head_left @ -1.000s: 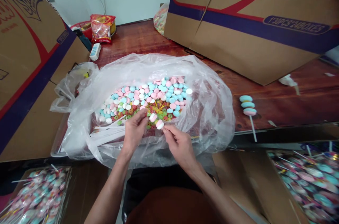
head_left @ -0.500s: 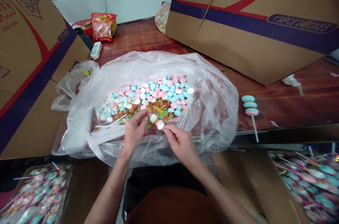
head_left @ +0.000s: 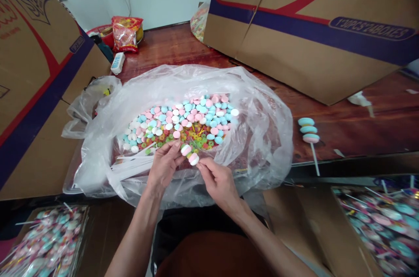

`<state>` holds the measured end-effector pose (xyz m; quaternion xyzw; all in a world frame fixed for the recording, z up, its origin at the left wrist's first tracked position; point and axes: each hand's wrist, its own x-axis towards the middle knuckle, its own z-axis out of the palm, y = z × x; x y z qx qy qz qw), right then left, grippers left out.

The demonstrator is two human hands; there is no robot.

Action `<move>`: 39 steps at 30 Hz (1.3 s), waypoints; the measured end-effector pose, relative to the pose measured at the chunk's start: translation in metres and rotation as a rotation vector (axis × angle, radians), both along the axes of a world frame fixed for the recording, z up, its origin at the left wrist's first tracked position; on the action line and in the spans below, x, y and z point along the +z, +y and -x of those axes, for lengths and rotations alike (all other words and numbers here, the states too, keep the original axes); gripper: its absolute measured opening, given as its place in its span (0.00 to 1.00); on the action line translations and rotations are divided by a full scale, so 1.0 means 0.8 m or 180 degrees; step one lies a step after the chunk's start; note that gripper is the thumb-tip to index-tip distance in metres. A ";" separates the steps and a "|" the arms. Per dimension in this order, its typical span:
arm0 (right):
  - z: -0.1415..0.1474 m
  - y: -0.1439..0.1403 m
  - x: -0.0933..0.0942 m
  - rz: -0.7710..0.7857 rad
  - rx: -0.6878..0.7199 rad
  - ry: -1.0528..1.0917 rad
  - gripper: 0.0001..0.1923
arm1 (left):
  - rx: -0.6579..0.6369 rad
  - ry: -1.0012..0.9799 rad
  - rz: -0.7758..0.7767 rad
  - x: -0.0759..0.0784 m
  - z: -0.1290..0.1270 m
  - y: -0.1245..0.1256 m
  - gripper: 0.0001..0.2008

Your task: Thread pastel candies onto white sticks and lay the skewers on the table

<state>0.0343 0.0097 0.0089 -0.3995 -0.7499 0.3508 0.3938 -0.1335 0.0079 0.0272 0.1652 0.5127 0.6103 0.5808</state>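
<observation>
My right hand (head_left: 218,181) pinches the lower end of a short candy skewer (head_left: 190,155) made of pink-and-white marshmallows with a small yellow-green gummy between them. Close to the skewer's upper end, the fingers of my left hand (head_left: 163,161) are pressed together; whatever sits between them is too small or hidden to name. Both hands are over the near side of a spread plastic bag (head_left: 265,137). Inside it lie pink, blue and white marshmallows (head_left: 196,111) and ring-shaped gummies (head_left: 206,141). White sticks (head_left: 137,163) rest left of my left hand.
A marshmallow skewer (head_left: 308,130) lies on the wooden table (head_left: 343,137) to the right. Big cartons (head_left: 307,19) stand at both sides. Boxes of wrapped candy (head_left: 49,242) sit low at left and right. A red candy packet (head_left: 127,34) is at the back.
Both hands have come slightly nearer to me and to the left, bringing the skewer along. My left fingers have shifted a little off the skewer's upper end.
</observation>
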 end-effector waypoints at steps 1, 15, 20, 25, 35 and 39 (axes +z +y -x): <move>0.002 -0.001 -0.001 -0.0035 -0.0003 0.0023 0.12 | 0.0011 -0.0146 0.0014 0.001 -0.002 0.000 0.18; 0.016 0.007 -0.002 0.0336 -0.0391 0.0293 0.11 | -0.0175 0.0799 -0.0124 0.001 -0.029 0.008 0.18; 0.004 0.023 -0.007 0.0388 -0.0548 0.0306 0.12 | 0.0264 0.3817 -0.0151 0.004 -0.004 0.045 0.12; 0.000 0.020 -0.015 0.0550 -0.0603 0.0287 0.12 | -0.0210 0.5573 0.0622 0.012 -0.004 0.075 0.12; 0.001 0.020 -0.013 0.0482 -0.0533 0.0337 0.13 | 0.0169 0.4045 -0.0350 0.002 0.017 0.066 0.12; 0.001 0.018 -0.009 0.0437 -0.0470 0.0289 0.12 | -0.0054 0.2225 -0.0504 -0.003 0.020 0.045 0.18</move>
